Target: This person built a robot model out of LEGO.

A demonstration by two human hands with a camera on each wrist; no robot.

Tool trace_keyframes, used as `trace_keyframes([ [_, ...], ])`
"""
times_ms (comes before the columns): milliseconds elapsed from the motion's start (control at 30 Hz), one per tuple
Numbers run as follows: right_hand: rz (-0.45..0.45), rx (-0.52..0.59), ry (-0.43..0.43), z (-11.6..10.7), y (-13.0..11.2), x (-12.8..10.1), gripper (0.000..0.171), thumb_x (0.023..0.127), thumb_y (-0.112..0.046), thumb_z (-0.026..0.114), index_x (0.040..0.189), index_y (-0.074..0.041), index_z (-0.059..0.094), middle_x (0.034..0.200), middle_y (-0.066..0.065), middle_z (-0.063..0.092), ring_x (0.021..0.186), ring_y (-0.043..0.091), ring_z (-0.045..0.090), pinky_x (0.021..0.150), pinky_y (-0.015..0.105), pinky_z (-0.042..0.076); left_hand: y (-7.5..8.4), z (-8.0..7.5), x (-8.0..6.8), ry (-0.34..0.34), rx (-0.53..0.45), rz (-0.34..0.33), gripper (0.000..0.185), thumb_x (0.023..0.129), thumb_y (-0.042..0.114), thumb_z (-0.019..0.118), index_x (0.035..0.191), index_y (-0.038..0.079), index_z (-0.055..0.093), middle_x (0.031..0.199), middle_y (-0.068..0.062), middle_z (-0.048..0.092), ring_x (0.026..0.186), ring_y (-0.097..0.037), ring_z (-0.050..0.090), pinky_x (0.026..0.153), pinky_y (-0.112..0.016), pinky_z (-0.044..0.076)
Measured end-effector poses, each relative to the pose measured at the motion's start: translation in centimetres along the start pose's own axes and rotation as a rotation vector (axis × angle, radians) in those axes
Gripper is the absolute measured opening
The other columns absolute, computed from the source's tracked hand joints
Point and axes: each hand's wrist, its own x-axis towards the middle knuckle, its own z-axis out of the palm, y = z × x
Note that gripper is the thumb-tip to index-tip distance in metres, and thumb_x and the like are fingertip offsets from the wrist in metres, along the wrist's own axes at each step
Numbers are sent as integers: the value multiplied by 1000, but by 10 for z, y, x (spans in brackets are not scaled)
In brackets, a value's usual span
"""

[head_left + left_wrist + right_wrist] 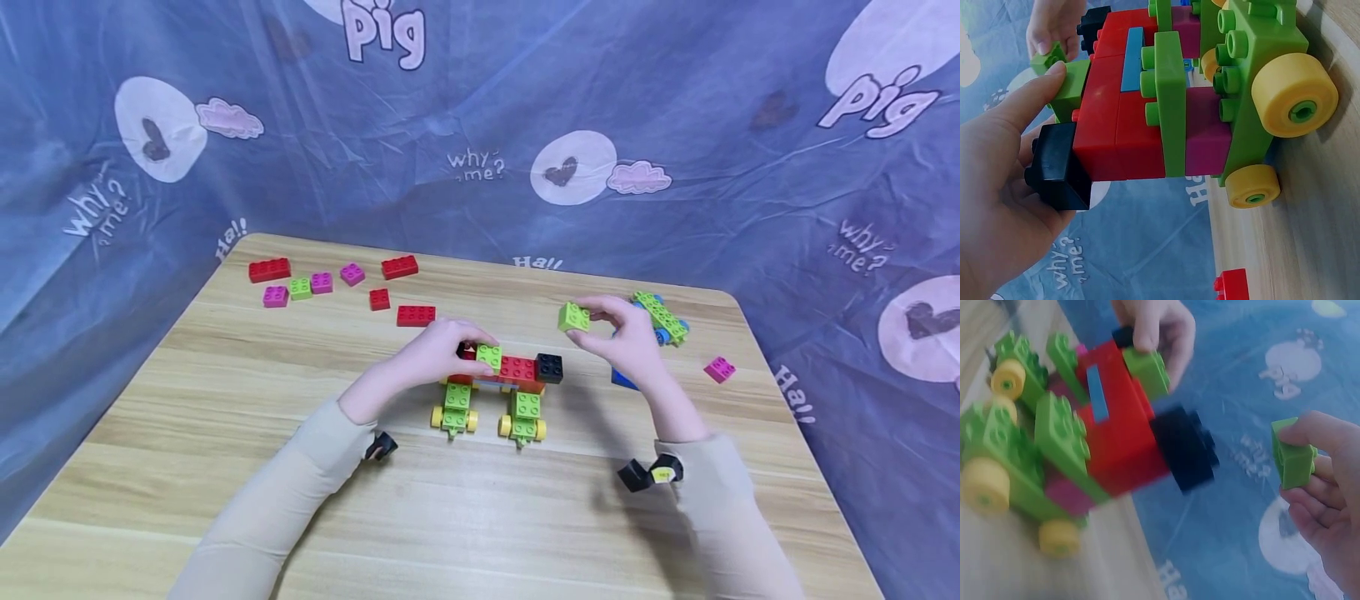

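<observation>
A toy brick vehicle stands on the table, its red bricks (517,368) spanning two green wheeled bases (456,408) with yellow wheels (1294,94). Black bricks top both ends, one on the right (549,367) and one on the left (1057,165). My left hand (435,354) pinches a lime green brick (489,357) on top of the red row, beside the left black brick. Up in the air to the right of the vehicle, my right hand (628,340) holds another lime green brick (573,317) between thumb and fingers.
Behind the right hand lie a green base with blue wheels (660,318) and a partly hidden blue piece (622,379). A pink brick (720,369) sits at the right. Several red, pink and green bricks, including a red one (416,315), lie at the back left.
</observation>
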Motion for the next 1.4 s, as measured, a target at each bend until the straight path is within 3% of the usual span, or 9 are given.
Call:
trace_keyframes([
  [100, 8, -29, -36, 10, -8, 2, 40, 78, -3, 78, 117, 2, 68, 112, 20, 68, 94, 7, 60, 91, 28, 51, -1, 0, -1, 8, 1, 6, 41, 84, 30, 77, 120, 9, 70, 121, -7, 70, 117, -23, 63, 103, -40, 49],
  [200, 12, -53, -80, 18, -13, 3, 40, 78, -8, 79, 117, -2, 69, 112, 17, 69, 97, 22, 63, 93, 46, 51, -1, 0, -1, 16, -4, 7, 41, 84, 29, 77, 119, 9, 70, 120, -7, 71, 116, -23, 64, 102, -40, 49],
  [267, 14, -59, -111, 23, -15, 3, 40, 79, -11, 79, 116, -5, 69, 113, 15, 70, 100, 28, 63, 93, 50, 50, -1, 1, -1, 18, -3, 11, 41, 84, 29, 77, 119, 9, 71, 119, -7, 71, 115, -23, 64, 101, -39, 49],
  [600, -39, -87, -282, 42, -12, 0, 38, 79, -17, 80, 115, -6, 71, 113, 12, 72, 102, 31, 65, 90, 55, 52, -2, 1, 0, 23, 0, 30, 41, 83, 29, 78, 118, 9, 71, 117, -6, 72, 112, -21, 65, 98, -38, 51],
  [1033, -84, -120, -338, 54, -12, -2, 37, 80, -20, 79, 114, -7, 72, 110, 10, 73, 97, 25, 66, 85, 44, 55, -2, 2, 0, 28, -2, 34, 41, 83, 29, 78, 119, 9, 71, 117, -6, 72, 112, -21, 65, 98, -38, 51],
  [1400, -69, -119, -371, 57, -13, -4, 36, 81, -19, 79, 114, -6, 71, 111, 12, 73, 102, 28, 67, 88, 47, 55, -2, 1, 0, 31, -18, 31, 41, 83, 28, 78, 118, 8, 71, 116, -7, 72, 111, -21, 66, 98, -37, 52],
])
